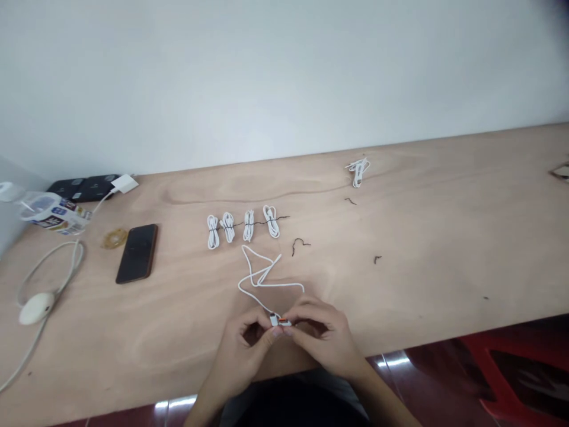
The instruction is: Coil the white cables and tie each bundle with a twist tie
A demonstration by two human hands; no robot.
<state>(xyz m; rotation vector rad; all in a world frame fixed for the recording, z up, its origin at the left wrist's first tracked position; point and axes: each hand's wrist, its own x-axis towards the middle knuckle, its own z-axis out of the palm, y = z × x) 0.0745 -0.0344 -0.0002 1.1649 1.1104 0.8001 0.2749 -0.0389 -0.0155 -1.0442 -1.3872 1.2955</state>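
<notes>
At the table's front edge, my left hand (242, 347) pinches one small white connector of a white charging cable (262, 284). My right hand (322, 332) pinches a second white connector (285, 322), with an orange part showing. Both hands meet fingertip to fingertip, the two connectors side by side between them. From there the cable lies in loose zigzag bends on the wood. Beyond it are several coiled white cables (249, 225) in a row, each bound with a black twist tie. A loose black twist tie (300, 243) lies to their right.
Another white cable bundle (358, 172) lies near the wall, and short black ties (377, 259) are scattered at right. On the left are a phone (137, 254), yellowish tape rolls (114, 238), a plastic bottle (56, 212), black boxes (84, 187) and a corded white switch (37, 308). A red chair (484, 367) stands front right.
</notes>
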